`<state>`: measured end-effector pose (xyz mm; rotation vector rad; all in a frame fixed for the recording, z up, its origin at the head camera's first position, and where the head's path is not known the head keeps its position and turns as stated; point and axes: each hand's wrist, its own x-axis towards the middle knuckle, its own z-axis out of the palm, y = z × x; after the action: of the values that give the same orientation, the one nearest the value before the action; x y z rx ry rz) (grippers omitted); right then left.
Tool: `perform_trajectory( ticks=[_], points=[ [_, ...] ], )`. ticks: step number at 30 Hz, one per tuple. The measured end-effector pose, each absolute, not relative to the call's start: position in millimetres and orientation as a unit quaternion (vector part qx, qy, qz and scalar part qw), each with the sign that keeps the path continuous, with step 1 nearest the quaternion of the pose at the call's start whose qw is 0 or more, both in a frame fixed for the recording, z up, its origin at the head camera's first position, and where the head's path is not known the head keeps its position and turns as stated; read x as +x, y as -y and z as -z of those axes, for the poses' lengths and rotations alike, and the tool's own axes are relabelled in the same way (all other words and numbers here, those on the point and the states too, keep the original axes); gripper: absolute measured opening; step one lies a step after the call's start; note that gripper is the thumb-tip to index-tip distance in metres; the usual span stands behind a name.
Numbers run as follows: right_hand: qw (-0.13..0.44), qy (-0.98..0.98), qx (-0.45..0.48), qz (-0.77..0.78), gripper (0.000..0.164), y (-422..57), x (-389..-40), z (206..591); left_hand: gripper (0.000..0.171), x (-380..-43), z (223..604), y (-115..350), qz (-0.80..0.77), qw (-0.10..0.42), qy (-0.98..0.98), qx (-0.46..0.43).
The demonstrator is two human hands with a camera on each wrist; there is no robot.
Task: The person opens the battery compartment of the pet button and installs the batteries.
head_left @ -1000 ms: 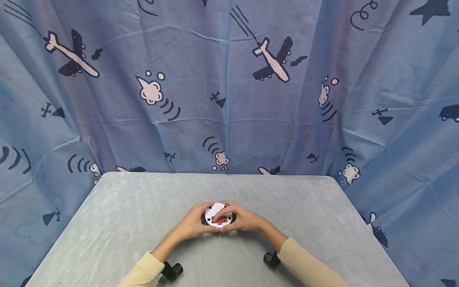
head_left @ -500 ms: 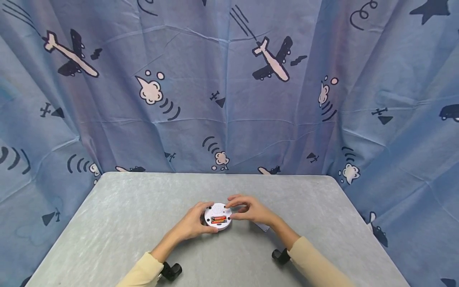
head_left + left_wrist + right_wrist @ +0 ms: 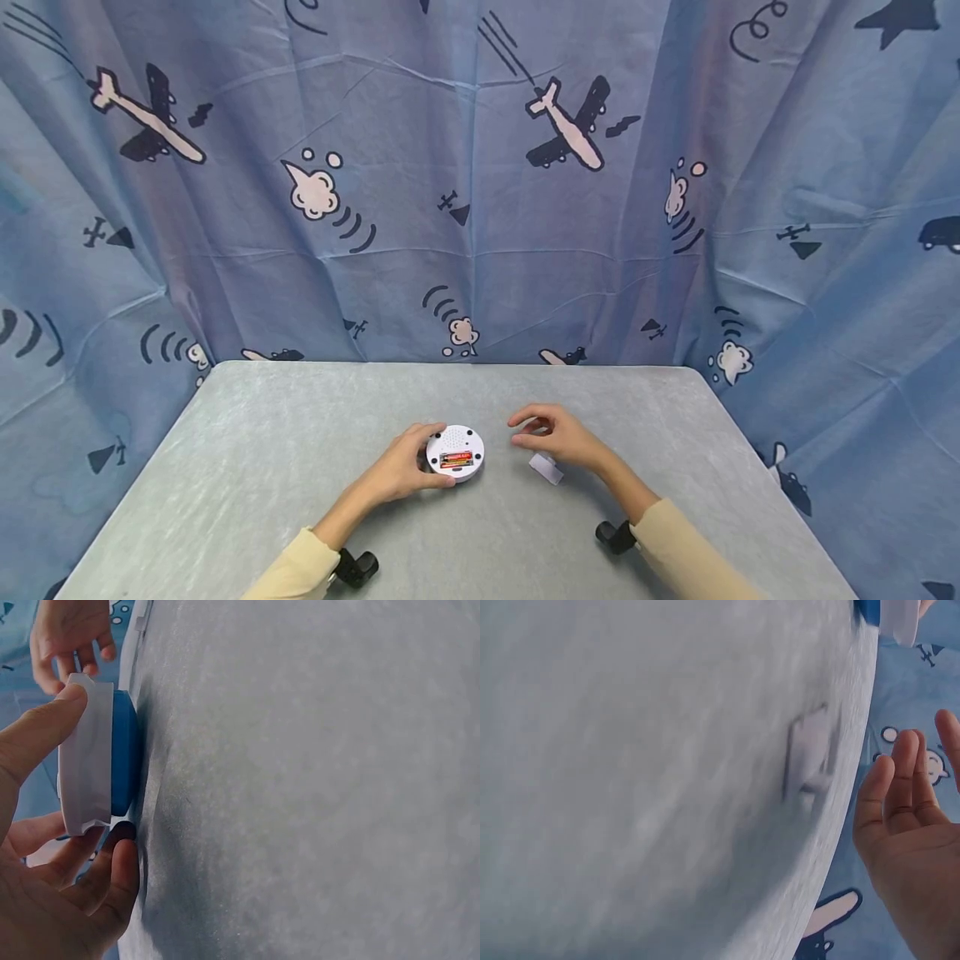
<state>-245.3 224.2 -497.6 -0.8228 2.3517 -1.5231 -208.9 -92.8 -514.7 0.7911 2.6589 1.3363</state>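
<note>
Round device in left hand

Round white device, batteries, small white piece: partial record.
Battery lettering too small to read; device cropped by right wrist view's top edge, piece blurred there; head view: fingers of left hand partly hidden, sleeves cut off below.

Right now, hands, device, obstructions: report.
Left hand grips device, battery bay uncovered, nothing over it. Right hand empty. White piece on table near right hand.
</note>
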Motion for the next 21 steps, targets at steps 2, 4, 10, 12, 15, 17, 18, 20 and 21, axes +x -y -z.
perform_trajectory(
  ticks=[2, 4, 10, 12, 15, 17, 18, 20, 21],
  points=[
    [0.107, -0.801, -0.282, 0.516, 0.031, -231, -246, 499, 0.085, -209, 514, 93, -0.437, 0.038, -0.863, 0.251],
    [0.104, -0.801, -0.284, 0.516, 0.030, -238, -246, 501, 0.085, -209, 515, 93, -0.438, 0.039, -0.863, 0.248],
    [0.092, -0.808, -0.293, 0.502, 0.028, -258, -247, 507, 0.085, -210, 516, 93, -0.439, 0.038, -0.862, 0.250],
    [0.088, -0.810, -0.302, 0.495, 0.027, -263, -247, 509, 0.085, -210, 516, 93, -0.437, 0.038, -0.863, 0.250],
    [0.085, -0.813, -0.311, 0.485, 0.027, -269, -245, 511, 0.085, -210, 517, 94, -0.436, 0.037, -0.863, 0.251],
    [0.083, -0.817, -0.313, 0.477, 0.028, -272, -244, 512, 0.085, -210, 517, 94, -0.435, 0.036, -0.863, 0.252],
    [0.083, -0.820, -0.313, 0.472, 0.028, -273, -243, 513, 0.085, -210, 517, 94, -0.435, 0.035, -0.863, 0.254],
    [0.086, -0.825, -0.310, 0.465, 0.029, -274, -242, 514, 0.085, -210, 518, 94, -0.434, 0.033, -0.863, 0.255],
    [0.089, -0.825, -0.308, 0.465, 0.029, -275, -241, 514, 0.085, -210, 518, 94, -0.433, 0.033, -0.863, 0.257]
  ],
)
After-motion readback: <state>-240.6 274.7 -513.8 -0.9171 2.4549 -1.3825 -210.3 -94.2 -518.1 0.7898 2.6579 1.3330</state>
